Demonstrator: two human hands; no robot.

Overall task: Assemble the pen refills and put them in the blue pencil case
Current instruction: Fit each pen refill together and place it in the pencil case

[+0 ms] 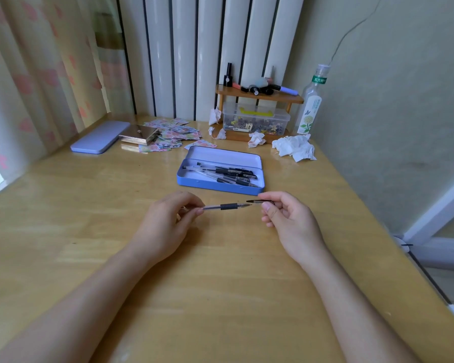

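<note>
Smooth honey-coloured wooden table [220, 271] under me, glossy enough to catch the window light. In the middle of the frame my left hand [165, 221] pinches a slim clear-plastic pen [227, 206] by its barrel, fingers curled, wrist low; the ribbed black rubber grip sits midway along and the tip points toward the right of the frame. My right hand [286, 218] is closed on a small dark pen cap [254, 202] between thumb and forefinger, its pointed end just beside the pen's tip (touching or a hair apart, I cannot tell). Both forearms run in bare from the lower corners.

Just above my hands, centre frame, the blue pencil case [218, 183] lies open, a flat rounded-corner metal tin with a pale inside, and in it is a loose heap of clear pens with black grips and caps. Its matching lid [100, 140] rests at upper left. Up toward the right, crumpled white tissue [294, 148] lies beside a clear lidded plastic box [256, 119] on a little wooden shelf.
</note>
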